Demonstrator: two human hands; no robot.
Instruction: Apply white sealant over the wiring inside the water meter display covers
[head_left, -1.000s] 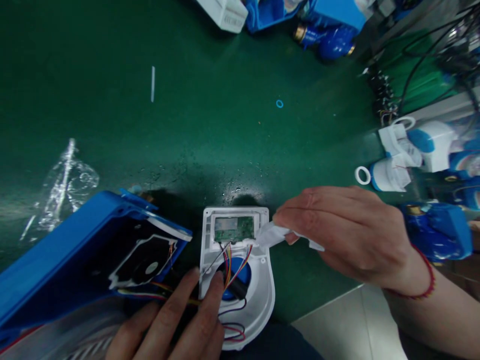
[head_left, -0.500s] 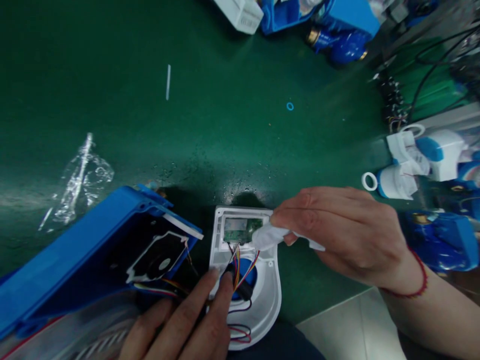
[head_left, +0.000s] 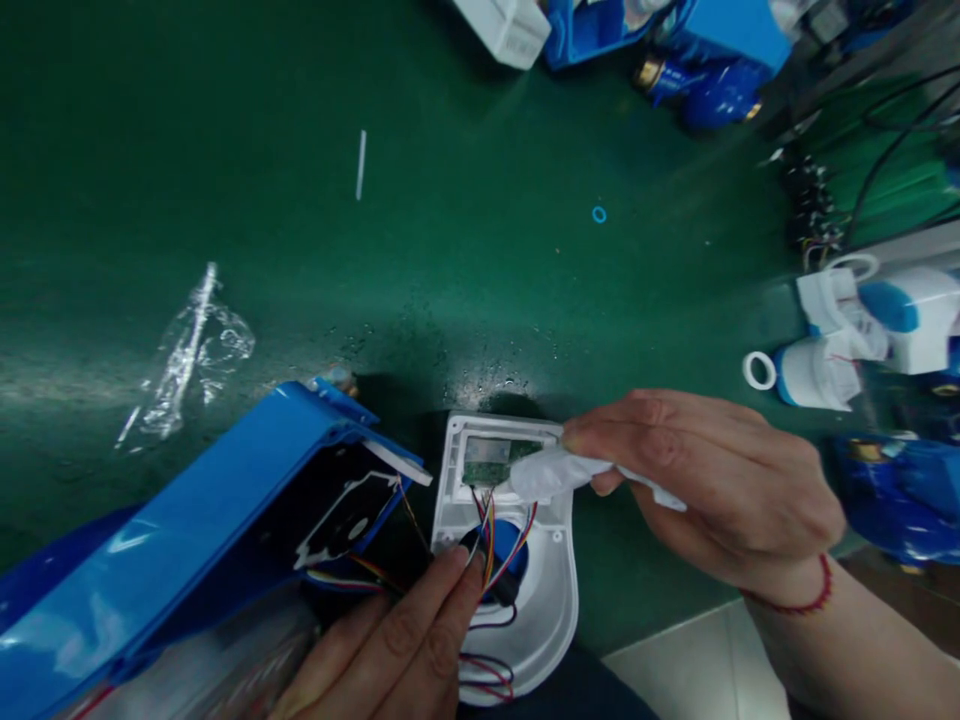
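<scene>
A white plastic housing lies at the table's near edge, with a green circuit board in its upper part. Coloured wires run from the board over a blue round part. My right hand pinches a crumpled white tissue, whose tip touches the board's right side. My left hand lies over the housing's left side, fingertips pressed on the wires and a black part beneath them; what its thumb does is hidden. Left of it, a blue casing tilts open, showing a black inside with wires.
Clear plastic film lies on the green table at left. Water drops spot the surface beyond the housing. A thin white strip and a small blue ring lie farther back. Blue valve bodies and white parts stand along the right.
The whole view has shifted a little, so things appear farther right. The blue casing is tilted differently. Both hands keep their holds, and the tissue remains at the board's right side.
</scene>
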